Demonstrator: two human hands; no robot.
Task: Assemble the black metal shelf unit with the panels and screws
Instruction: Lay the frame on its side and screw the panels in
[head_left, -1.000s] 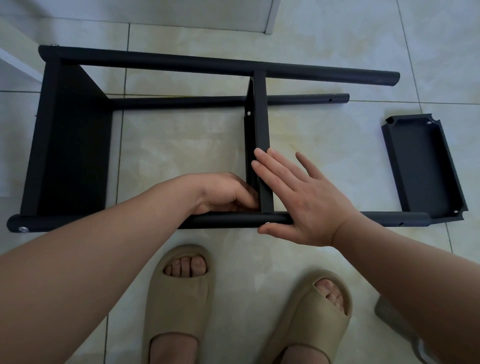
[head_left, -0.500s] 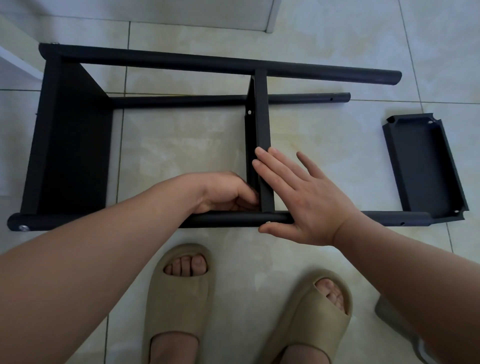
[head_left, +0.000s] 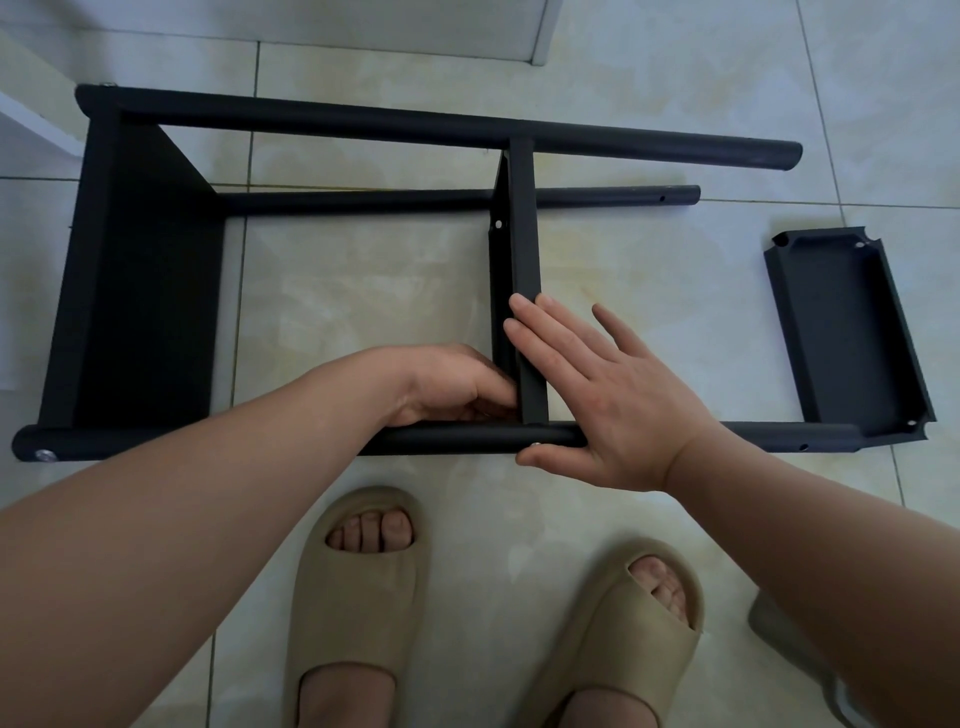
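Little has changed since the earlier frame. The shelf frame (head_left: 457, 124) lies on its side on the tiled floor (head_left: 363, 291) as before. The right hand (head_left: 608, 395) still rests flat against the middle panel (head_left: 522, 249), its grip spread, fingers straight and thumb beneath the near tube (head_left: 457, 439), beside a screw head (head_left: 535, 445). The left hand (head_left: 452, 384) stays tucked at the panel's left face where it meets the tube; its fingers are curled, but I cannot tell what its grip holds. A loose panel (head_left: 841, 332) lies at the frame's right end.
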